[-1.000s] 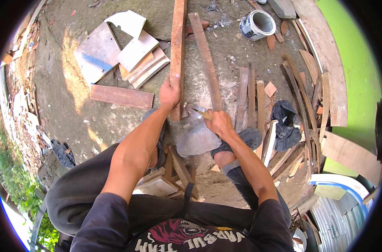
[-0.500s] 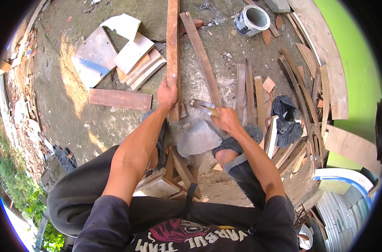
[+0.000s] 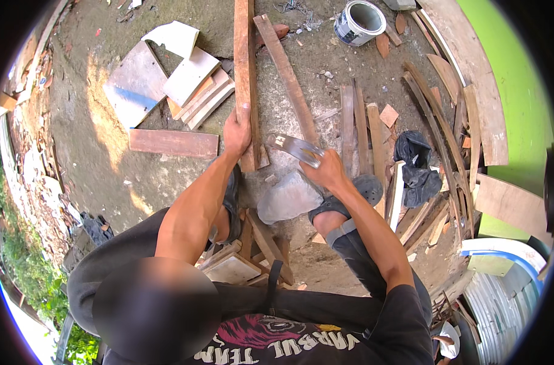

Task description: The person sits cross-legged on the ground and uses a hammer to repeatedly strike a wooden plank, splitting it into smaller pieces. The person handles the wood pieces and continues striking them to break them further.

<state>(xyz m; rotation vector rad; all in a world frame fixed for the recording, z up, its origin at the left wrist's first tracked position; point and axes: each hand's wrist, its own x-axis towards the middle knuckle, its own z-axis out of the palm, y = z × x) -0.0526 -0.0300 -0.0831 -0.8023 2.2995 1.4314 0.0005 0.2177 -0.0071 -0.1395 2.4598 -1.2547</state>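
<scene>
My left hand point(image 3: 236, 131) is closed around a long reddish-brown wooden beam point(image 3: 243, 58), near its close end, between my feet. The beam stretches away from me past the top of the view. In my right hand point(image 3: 325, 170) is a hammer point(image 3: 300, 149); its metal part is blurred and points left toward the beam, with a small gap between them. A pale grey stone point(image 3: 289, 197) lies on the ground below the hammer. Just right of the beam rests a narrower wooden strip point(image 3: 286, 76).
White-faced board offcuts point(image 3: 191, 76) and a brown plank point(image 3: 173, 143) lie to the left. A metal can point(image 3: 359, 24) stands at the far right. Wood strips point(image 3: 362, 125), a black plastic bag point(image 3: 415, 173) and long curved slats point(image 3: 438, 125) lie to the right.
The hammer's free end has shifted slightly away from me, and more of its metal shows. My left hand keeps its hold on the beam. The whole view has shifted a little.
</scene>
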